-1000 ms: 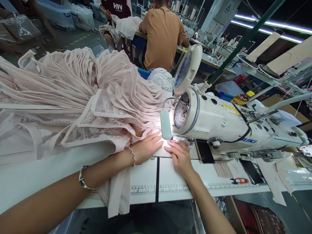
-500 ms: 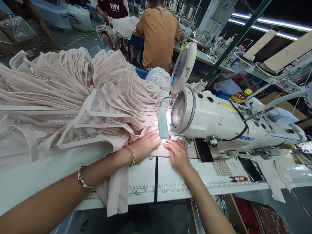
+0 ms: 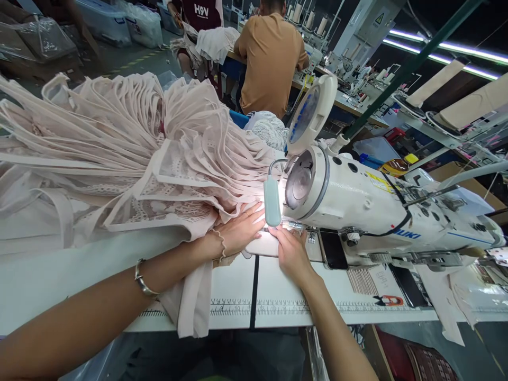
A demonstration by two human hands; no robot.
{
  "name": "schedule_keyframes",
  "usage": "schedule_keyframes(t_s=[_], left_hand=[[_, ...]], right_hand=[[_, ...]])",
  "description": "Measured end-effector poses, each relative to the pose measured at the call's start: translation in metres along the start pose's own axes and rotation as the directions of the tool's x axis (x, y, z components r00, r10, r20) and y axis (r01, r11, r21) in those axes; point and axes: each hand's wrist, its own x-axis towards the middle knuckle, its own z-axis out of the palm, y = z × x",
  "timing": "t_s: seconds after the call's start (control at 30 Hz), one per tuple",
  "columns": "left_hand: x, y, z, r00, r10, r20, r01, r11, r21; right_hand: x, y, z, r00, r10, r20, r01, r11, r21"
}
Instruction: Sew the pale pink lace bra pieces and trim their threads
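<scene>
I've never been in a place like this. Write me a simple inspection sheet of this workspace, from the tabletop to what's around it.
Surface: white table with a printed ruler strip along the near edge.
Work things: pale cloth pile beside a white sewing machine; small lamp at the machine's head.
Clutter: black phone-like slab and orange-handled snips right of the hands.
Hands: left hand rests on cloth, fingers extended; right hand has its fingertips by the lamp, grip unclear.
Cables: dark cord or band around the machine; purpose unclear.
Surroundings: person in a brown shirt at another table; more machines beyond.
</scene>
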Motion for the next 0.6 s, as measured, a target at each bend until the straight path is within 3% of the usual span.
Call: schedule_keyframes(t_s=[0.2, 0.4, 0.6], left_hand=[[-0.003, 0.0, 0.007, 0.998, -0.003, -0.066, 0.006, 0.999, 0.035], [-0.001, 0.002, 0.01, 0.995, -0.01, -0.104, 0.029, 0.983, 0.182], [-0.002, 0.012, 0.008, 0.992, 0.082, -0.098, -0.034, 0.911, 0.412]], right_hand=[[0.0, 0.0, 0.0, 0.999, -0.03, 0.015, 0.031, 0.997, -0.072], [0.0, -0.002, 0.002, 1.0, -0.022, 0.007, 0.023, 0.993, -0.116], [0.008, 0.002, 0.011, 0.991, 0.114, -0.074, -0.127, 0.97, -0.205]])
